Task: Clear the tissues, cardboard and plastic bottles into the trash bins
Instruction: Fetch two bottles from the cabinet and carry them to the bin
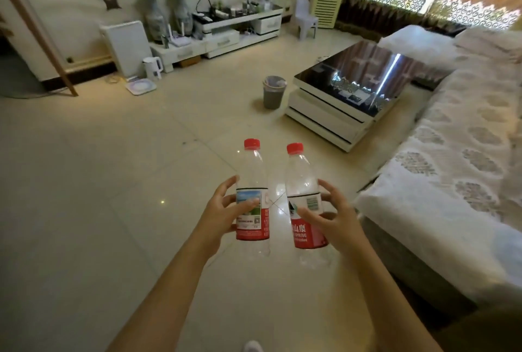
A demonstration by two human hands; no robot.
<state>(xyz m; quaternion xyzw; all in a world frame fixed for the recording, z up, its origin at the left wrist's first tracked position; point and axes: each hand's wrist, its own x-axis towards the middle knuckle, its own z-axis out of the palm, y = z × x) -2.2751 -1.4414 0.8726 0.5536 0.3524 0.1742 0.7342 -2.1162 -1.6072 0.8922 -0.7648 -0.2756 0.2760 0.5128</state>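
Both of your hands are holding bottles. Your left hand [226, 207] is wrapped around one clear bottle [252, 196] at its label, and your right hand [327, 216] grips the other bottle [305, 202] the same way. Each stands upright with its red cap on, and they are close but not touching. Both look empty. Neither is in a bin yet, so that part is left to do. Farther off, a gray trash bin [273, 93] stands on the floor just beside the near left corner of the shiny black table [364, 75]. I see no tissues or cardboard lying around.
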